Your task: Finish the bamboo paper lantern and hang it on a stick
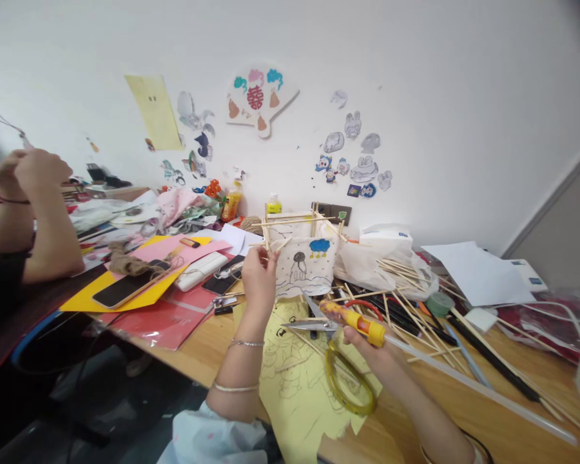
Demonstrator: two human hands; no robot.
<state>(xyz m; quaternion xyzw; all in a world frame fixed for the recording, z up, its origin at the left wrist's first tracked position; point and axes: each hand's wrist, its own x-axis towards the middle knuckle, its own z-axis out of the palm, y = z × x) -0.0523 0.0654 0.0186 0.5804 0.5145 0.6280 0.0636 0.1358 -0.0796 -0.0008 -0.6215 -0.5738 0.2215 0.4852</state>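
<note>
My left hand (261, 274) pinches the left edge of a small stick frame (290, 221) with a drawn-on white paper panel (304, 265) on its front. The panel shows a blue cloud and a dark figure. In my right hand (367, 351) is a yellow and orange glue gun (350, 319), its nozzle pointing left toward the panel's lower right, with a long clear glue stick (483, 391) running out behind it. Open scissors (350, 380) with yellow handles lie under the glue gun, on yellow paper (290, 393) covered with line drawings.
Loose wooden sticks (406, 274) and pens lie right of the frame, near a white plastic bag (362, 264). Coloured papers, a phone (130, 287) and twine (130, 261) cover the left side. Another person's hands (33, 171) are raised at the far left.
</note>
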